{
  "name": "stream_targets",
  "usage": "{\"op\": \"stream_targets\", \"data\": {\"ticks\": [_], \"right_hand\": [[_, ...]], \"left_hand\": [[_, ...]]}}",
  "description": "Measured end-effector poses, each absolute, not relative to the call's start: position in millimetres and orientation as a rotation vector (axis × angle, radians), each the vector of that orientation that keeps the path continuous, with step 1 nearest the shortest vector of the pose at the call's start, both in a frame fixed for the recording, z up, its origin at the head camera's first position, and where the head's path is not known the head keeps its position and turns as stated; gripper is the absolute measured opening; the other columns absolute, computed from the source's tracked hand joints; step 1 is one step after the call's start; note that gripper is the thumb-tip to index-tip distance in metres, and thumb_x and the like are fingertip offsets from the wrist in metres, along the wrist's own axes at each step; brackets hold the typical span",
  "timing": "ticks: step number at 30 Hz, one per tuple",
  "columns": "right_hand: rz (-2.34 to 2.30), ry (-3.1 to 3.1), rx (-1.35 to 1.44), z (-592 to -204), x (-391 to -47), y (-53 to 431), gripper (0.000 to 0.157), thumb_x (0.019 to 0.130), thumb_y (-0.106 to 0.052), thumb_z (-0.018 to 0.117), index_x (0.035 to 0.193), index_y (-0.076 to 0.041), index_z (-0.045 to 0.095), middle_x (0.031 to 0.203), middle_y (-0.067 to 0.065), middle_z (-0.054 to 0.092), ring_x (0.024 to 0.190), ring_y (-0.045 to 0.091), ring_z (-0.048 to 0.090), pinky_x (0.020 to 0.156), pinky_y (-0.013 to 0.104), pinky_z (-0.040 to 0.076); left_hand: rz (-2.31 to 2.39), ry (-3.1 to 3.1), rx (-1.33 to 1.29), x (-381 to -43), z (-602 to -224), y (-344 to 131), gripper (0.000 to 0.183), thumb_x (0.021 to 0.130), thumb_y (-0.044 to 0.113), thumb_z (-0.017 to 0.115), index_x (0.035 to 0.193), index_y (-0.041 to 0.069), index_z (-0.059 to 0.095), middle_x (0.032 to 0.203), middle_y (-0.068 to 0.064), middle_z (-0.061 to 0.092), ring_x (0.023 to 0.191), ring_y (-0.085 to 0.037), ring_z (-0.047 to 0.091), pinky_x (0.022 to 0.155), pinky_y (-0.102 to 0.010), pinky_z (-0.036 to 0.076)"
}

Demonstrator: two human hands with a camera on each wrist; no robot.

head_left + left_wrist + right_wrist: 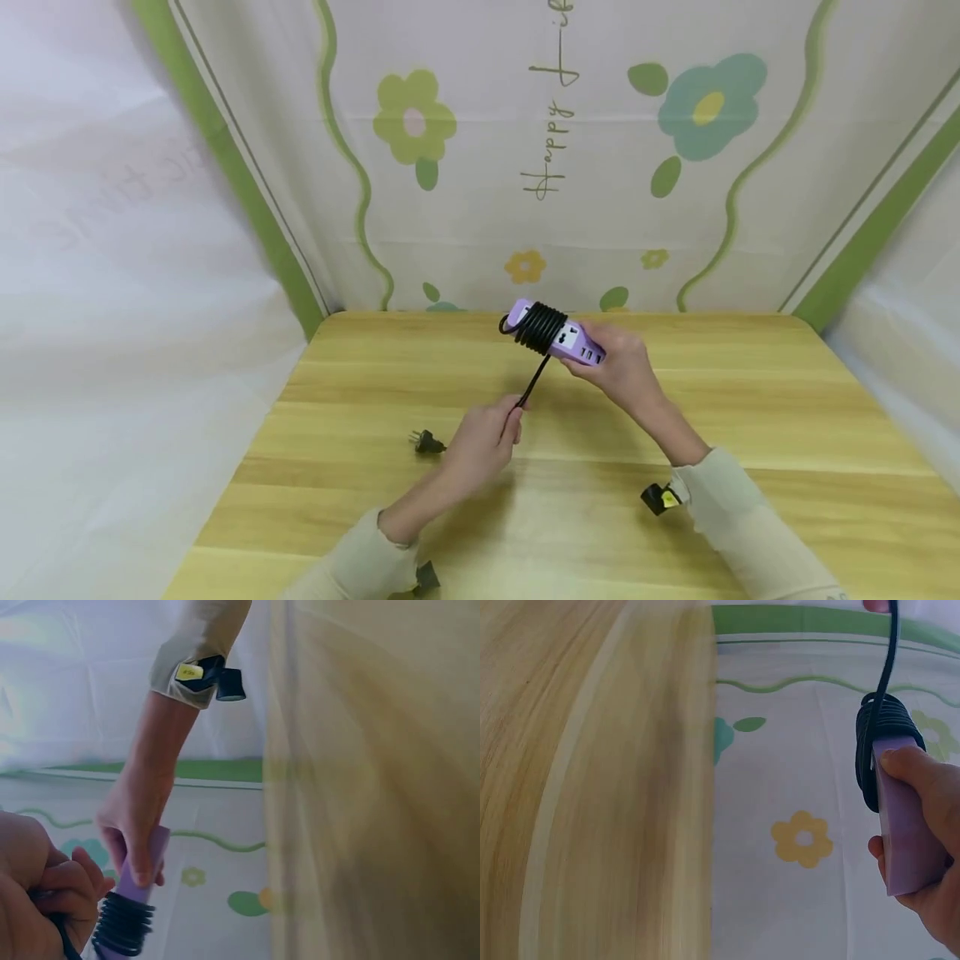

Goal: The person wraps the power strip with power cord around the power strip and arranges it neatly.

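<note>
A purple power strip (572,343) with white socket faces is held above the table by my right hand (621,367), which grips its near end. Black cord (540,327) is wound in several tight turns round the strip's other end. From the coil a taut length runs down to my left hand (483,437), whose curled fingers hold it. Past that hand the cord's plug (427,442) shows, its metal prongs pointing left. In the right wrist view the thumb presses along the side of the strip (907,825). The left wrist view shows the coil (124,924) close to the left fingers.
Beneath the hands lies a wooden table (337,500). A white curtain (480,208) with printed flowers hangs behind its far edge, and pale sheets (112,333) stand at the sides. Small black cameras (660,498) are fixed to both sleeves.
</note>
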State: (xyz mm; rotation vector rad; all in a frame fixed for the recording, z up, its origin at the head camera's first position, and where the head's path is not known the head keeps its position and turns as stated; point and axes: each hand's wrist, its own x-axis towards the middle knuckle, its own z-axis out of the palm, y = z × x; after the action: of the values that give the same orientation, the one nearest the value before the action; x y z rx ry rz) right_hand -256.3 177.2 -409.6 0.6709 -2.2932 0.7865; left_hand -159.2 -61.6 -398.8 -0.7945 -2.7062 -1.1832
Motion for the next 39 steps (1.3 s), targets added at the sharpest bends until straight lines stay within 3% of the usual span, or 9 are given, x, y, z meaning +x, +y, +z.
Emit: {"op": "stream_targets", "data": {"ticks": [5, 13, 20, 25, 32, 36, 39], "right_hand": [[0.732, -2.309, 0.702, -412, -255, 168, 0.056, 0.069, -0.018, 0.092, 0.115, 0.005, 0.069, 0.104, 0.025, 0.073, 0.081, 0.034, 0.072, 0.062, 0.040, 0.060], [0.638, -2.370, 0.801, -418, -245, 155, 0.055, 0.070, -0.019, 0.092, 0.116, 0.002, 0.070, 0.102, 0.021, 0.073, 0.084, 0.030, 0.073, 0.066, 0.036, 0.061], [0.508, -2.371, 0.961, -426, -230, 144, 0.056, 0.068, -0.023, 0.093, 0.113, 0.001, 0.071, 0.098, 0.018, 0.074, 0.082, 0.027, 0.073, 0.066, 0.030, 0.061], [0.427, -2.342, 1.083, -424, -213, 139, 0.057, 0.064, -0.025, 0.095, 0.109, 0.001, 0.072, 0.099, 0.014, 0.075, 0.083, 0.023, 0.074, 0.066, 0.028, 0.060], [0.465, -2.323, 1.235, -417, -188, 134, 0.058, 0.065, -0.025, 0.094, 0.112, 0.002, 0.071, 0.100, 0.012, 0.075, 0.084, 0.020, 0.073, 0.070, 0.022, 0.059], [0.545, -2.293, 1.260, -414, -176, 136, 0.061, 0.064, -0.025, 0.094, 0.113, 0.001, 0.071, 0.101, 0.011, 0.074, 0.084, 0.020, 0.072, 0.069, 0.020, 0.058], [0.646, -2.272, 1.256, -410, -170, 138, 0.062, 0.064, -0.026, 0.094, 0.115, 0.001, 0.071, 0.102, 0.011, 0.074, 0.085, 0.021, 0.072, 0.069, 0.020, 0.058]], "left_hand": [[-1.003, -2.662, -0.817, -167, -388, -69, 0.019, 0.104, 0.012, 0.053, 0.087, 0.008, 0.061, 0.064, 0.005, 0.053, 0.050, 0.000, 0.041, 0.046, -0.015, 0.039], [-0.401, -2.399, -0.916, -188, -366, -81, 0.010, 0.093, 0.012, 0.071, 0.085, 0.007, 0.069, 0.066, 0.001, 0.064, 0.049, -0.003, 0.042, 0.047, -0.013, 0.036], [0.017, -2.263, -1.026, -205, -350, -88, 0.019, 0.090, 0.026, 0.074, 0.081, 0.010, 0.070, 0.072, 0.001, 0.068, 0.054, -0.008, 0.058, 0.049, -0.018, 0.050], [0.099, -2.222, -1.192, -219, -342, -96, 0.021, 0.087, 0.032, 0.074, 0.080, 0.013, 0.069, 0.071, 0.004, 0.065, 0.058, -0.007, 0.061, 0.053, -0.017, 0.051], [0.070, -2.235, -1.496, -230, -341, -99, 0.002, 0.088, 0.016, 0.075, 0.087, 0.018, 0.073, 0.082, 0.009, 0.067, 0.079, -0.004, 0.064, 0.071, -0.013, 0.053], [-0.065, -2.351, -1.622, -238, -348, -103, 0.026, 0.088, -0.008, 0.067, 0.094, 0.017, 0.073, 0.088, 0.008, 0.068, 0.088, -0.006, 0.063, 0.079, -0.014, 0.052], [-0.288, -2.404, -1.687, -245, -358, -107, 0.033, 0.087, -0.015, 0.060, 0.098, 0.014, 0.073, 0.091, 0.004, 0.068, 0.087, -0.007, 0.063, 0.079, -0.013, 0.052]]}}
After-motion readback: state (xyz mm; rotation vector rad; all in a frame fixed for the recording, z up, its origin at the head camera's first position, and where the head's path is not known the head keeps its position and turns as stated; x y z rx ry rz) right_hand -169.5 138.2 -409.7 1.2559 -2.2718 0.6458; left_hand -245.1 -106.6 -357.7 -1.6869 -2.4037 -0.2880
